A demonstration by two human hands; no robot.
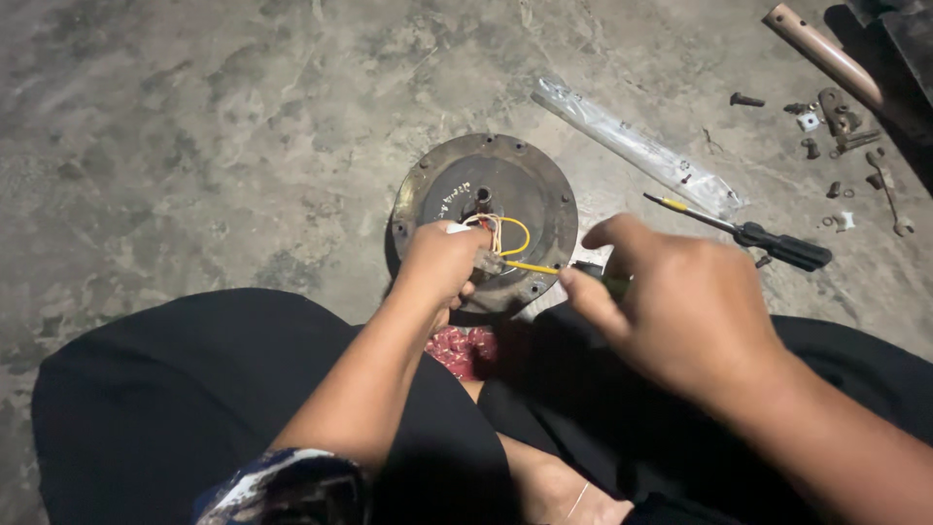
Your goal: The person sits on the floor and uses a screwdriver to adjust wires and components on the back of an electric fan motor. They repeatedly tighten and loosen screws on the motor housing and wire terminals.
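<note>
Resting flat on a rough, mottled concrete floor (194, 126), a round, dull metal motor housing (530, 190) with a ring of small holes round its rim was seen just beyond the fingers of both hands. A dark shaft stub (483, 197) stood at its centre, and a bundle of thin wires (498, 231), yellow, white and reddish, was looped out beside it.

The left hand (439, 262) was laid over the near edge of the housing, its fingers curled shut about the wire bundle where it left the disc. One yellow wire (531, 266) was stretched from those fingers across to the right hand (680, 311). The right thumb and forefinger were pinched together on a small dark, greenish object (595, 278) at the end of that wire; what it was could not be told, perhaps a tool tip or a connector. The remaining right fingers were loosely bent.

Just beyond the right knuckles a screwdriver (768, 241) with a black handle and a yellow-marked shank was laid on the floor, and past it a long, flat, pale metal blade (632, 146). Farther off, rusty screws and small brackets (826, 122) were scattered near a tan pipe (826, 53). Black cloth (165, 408) was spread over the lap beneath both wrists.
</note>
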